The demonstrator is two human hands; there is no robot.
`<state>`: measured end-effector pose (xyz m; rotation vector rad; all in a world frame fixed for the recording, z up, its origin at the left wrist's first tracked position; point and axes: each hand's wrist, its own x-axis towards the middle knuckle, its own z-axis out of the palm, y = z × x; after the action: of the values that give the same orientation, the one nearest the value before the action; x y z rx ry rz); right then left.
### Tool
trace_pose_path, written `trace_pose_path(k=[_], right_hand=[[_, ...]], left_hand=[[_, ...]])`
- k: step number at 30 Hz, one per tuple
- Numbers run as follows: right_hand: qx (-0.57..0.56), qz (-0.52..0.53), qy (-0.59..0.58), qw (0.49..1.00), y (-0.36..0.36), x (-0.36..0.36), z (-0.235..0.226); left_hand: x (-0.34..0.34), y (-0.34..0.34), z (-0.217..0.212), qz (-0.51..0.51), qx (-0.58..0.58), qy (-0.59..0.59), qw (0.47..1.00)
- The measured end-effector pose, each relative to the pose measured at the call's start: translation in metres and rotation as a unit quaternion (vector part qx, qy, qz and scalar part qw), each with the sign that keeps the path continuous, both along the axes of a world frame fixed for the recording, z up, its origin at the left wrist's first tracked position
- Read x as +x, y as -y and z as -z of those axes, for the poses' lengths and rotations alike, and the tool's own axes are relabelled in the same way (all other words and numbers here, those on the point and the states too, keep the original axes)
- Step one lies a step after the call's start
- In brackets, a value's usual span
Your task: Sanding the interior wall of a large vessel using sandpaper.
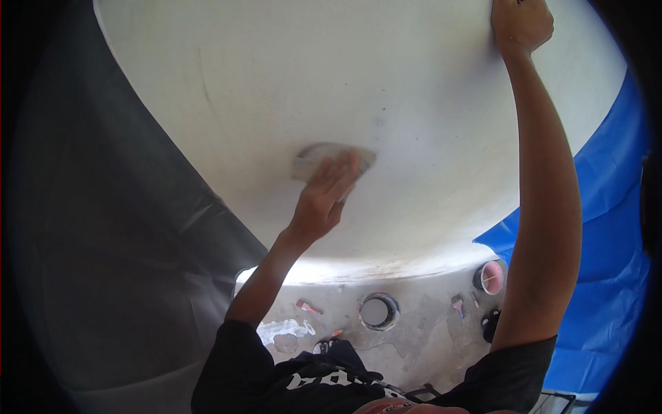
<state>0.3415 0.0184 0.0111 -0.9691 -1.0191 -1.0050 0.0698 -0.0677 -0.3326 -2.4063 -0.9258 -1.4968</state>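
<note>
A broad, curved white surface (pixel 414 83) fills the middle, with a few dark specks and grey smudges on it. My left hand (pixel 324 196) presses a greyish-beige sheet (pixel 303 165), perhaps sandpaper, against its lower middle part. Both the fingers and the sheet are smeared by motion. Far up at the right, my right hand (pixel 522 26) is closed in a fist against the same white surface. Its fingertips are hidden, and whether anything lies inside the fist cannot be seen.
Grey sheeting (pixel 131 228) hangs on the left, and a blue tarp (pixel 607 276) on the right. On the concrete floor (pixel 427 331) below are a round container (pixel 395 312), a pink-lined bucket (pixel 492 277), a red brush (pixel 307 306) and another brush (pixel 458 304).
</note>
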Motion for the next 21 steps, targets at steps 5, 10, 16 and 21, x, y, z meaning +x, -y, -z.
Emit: trace_pose_path(k=[5, 10, 16, 21], right_hand=[[0.043, -0.014, 0.026, 0.999, 0.001, 0.006, -0.004], [0.052, -0.057, 0.088, 0.993, 0.012, 0.012, 0.000], [-0.229, -0.506, 0.087, 0.827, 0.068, -0.002, 0.046], [-0.189, -0.580, 0.105, 0.785, 0.152, -0.077, 0.100]], left_hand=[[-0.010, 0.042, -0.039, 0.214, -0.375, 0.002, 0.902], [-0.017, 0.047, -0.150, 0.185, -0.129, 0.112, 0.968], [-0.002, 0.061, -0.247, 0.201, -0.146, 0.306, 0.919], [0.016, 0.065, -0.264, 0.332, -0.238, 0.282, 0.868]])
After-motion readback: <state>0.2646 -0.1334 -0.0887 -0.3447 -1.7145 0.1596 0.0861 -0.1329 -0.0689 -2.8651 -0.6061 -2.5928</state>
